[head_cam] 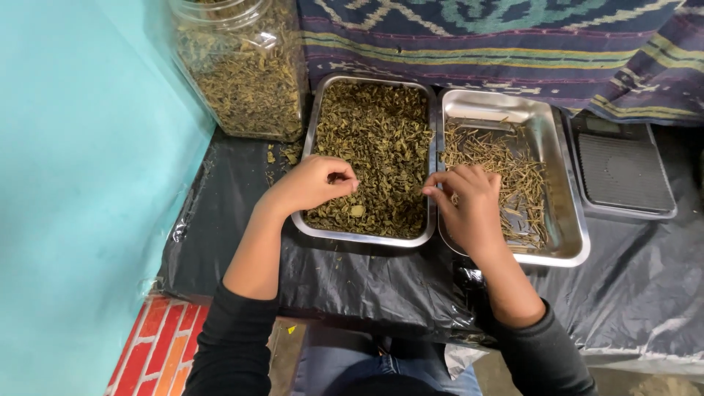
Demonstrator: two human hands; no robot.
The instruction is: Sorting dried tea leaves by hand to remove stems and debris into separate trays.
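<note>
Watching through the head camera, I see my left hand (pixel 312 183) curled over the near left corner of the steel tray of dried leaves (pixel 370 158), fingertips pinched narrow on the leaf bed; whether a stem sits between them I cannot tell. My right hand (pixel 469 202) rests across the seam between that tray and the stem tray (pixel 554 183) just beside it, fingers drawn close together at the shared rims, and what they hold is hidden from me.

The two trays touch side by side on the black plastic sheet (pixel 352 275) covering the desk. Loose flakes (pixel 282 155) already lie on the sheet between the leaf tray and the clear plastic jar (pixel 246 70), so more spill looks likely if the left wrist drags over the low rim. The leaves look brittle; a hard pinch would probably crumble them. With the right hand straddling both rims, I judge a stem could drop back among the leaves, or a nudge could shift a tray on the slick plastic. The scale (pixel 623 172) sits near the stem tray's right side.
</note>
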